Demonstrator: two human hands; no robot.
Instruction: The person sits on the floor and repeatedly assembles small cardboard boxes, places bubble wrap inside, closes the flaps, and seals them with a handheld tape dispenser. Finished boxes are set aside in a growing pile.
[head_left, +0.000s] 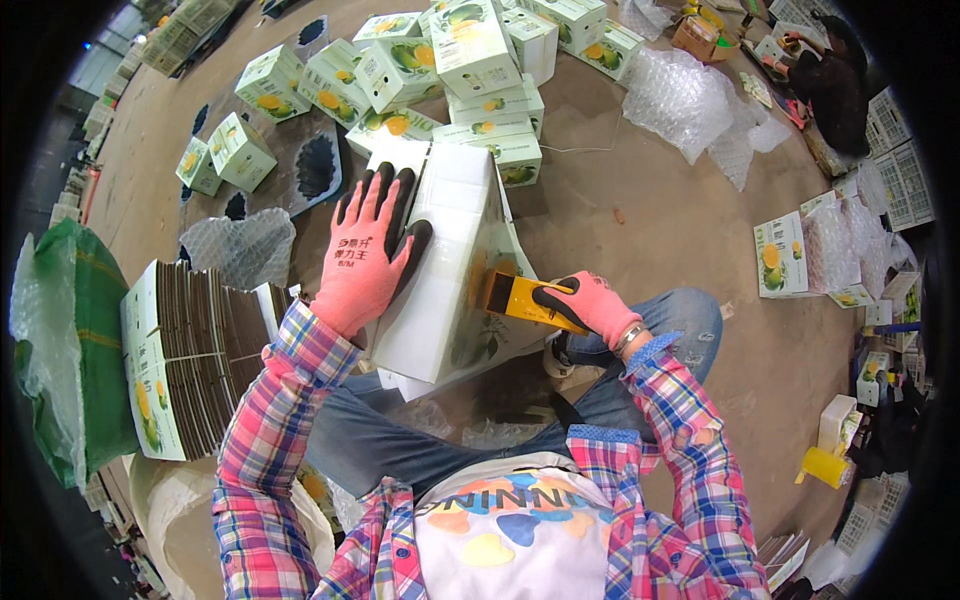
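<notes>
A white cardboard carton (450, 187) printed with oranges stands tilted between my knees, with flaps spread at its near and right sides. My left hand (367, 251), in a pink glove with black fingertips, lies flat on its left side with the fingers apart. In a matching glove, my right hand (589, 304) grips a boxy yellow hand tool (525, 298). The tool's dark front end meets the carton's printed right side; its exact kind is unclear. What lies inside the carton is hidden.
Finished-looking fruit cartons (476, 45) are piled ahead. Flattened cartons (195, 360) stand bundled at left, beside a green sack (94, 337). Bubble wrap (675, 97) lies ahead right. Another person (829, 90) works at far right. A yellow roll (825, 466) lies at right.
</notes>
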